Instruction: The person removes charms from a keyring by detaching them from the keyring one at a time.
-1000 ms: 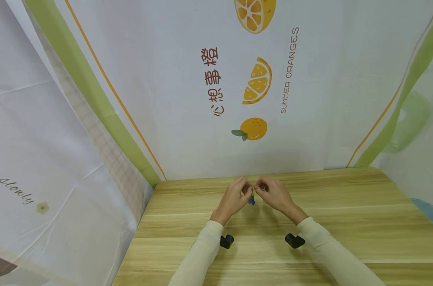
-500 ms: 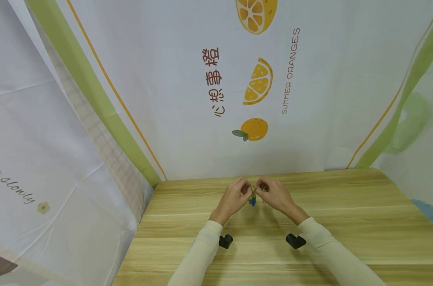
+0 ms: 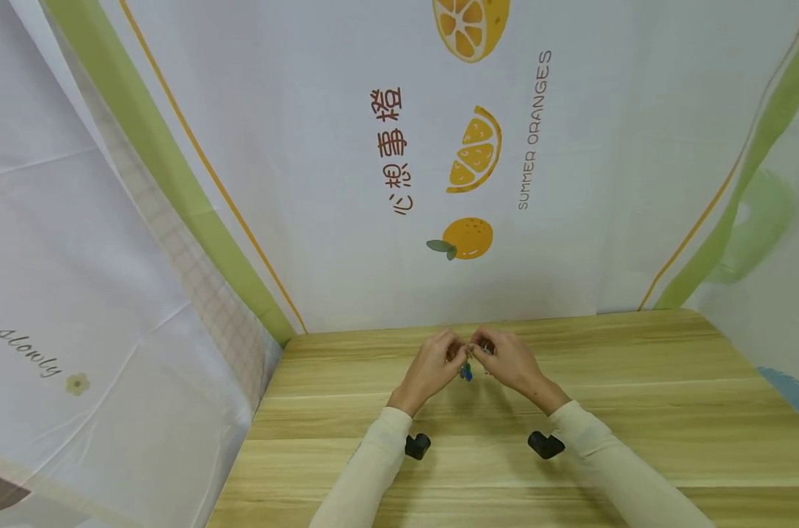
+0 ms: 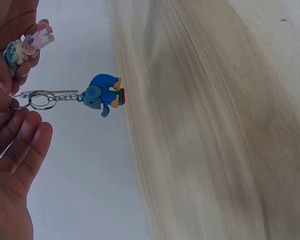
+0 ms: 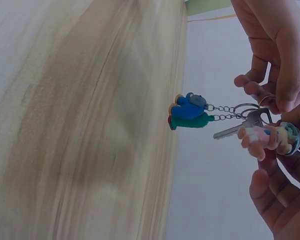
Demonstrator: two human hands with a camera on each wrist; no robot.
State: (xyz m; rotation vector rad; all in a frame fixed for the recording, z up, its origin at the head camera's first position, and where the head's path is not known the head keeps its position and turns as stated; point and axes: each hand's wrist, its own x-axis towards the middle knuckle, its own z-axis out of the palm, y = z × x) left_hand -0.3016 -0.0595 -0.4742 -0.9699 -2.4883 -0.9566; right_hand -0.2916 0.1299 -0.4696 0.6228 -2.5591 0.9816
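Note:
In the head view my left hand [image 3: 431,367] and right hand [image 3: 510,365] meet fingertip to fingertip above the table. My left thumb and fingers pinch a metal key ring [image 4: 42,100]. From it, on short chains, hang a blue elephant figurine [image 4: 104,90] and a green piece [image 5: 190,121] beside it. A silver key [image 5: 230,132] hangs there too. My right fingers hold a keychain with a small pink figurine [image 5: 262,137], which lies against them, its teal top towards the palm. The right fingertips are right at the rings, and the thumb partly hides what they pinch.
The wood-grain table [image 3: 479,469] spreads beneath both hands. Behind it hangs a white cloth [image 3: 347,279] printed with oranges, and another cloth [image 3: 142,381] drapes at the left. Black angled pieces [image 3: 546,444] stick out by both wrists.
Both hands stay nearly in place, fingertips together. The hanging figurines and rings between them shift and turn slightly.

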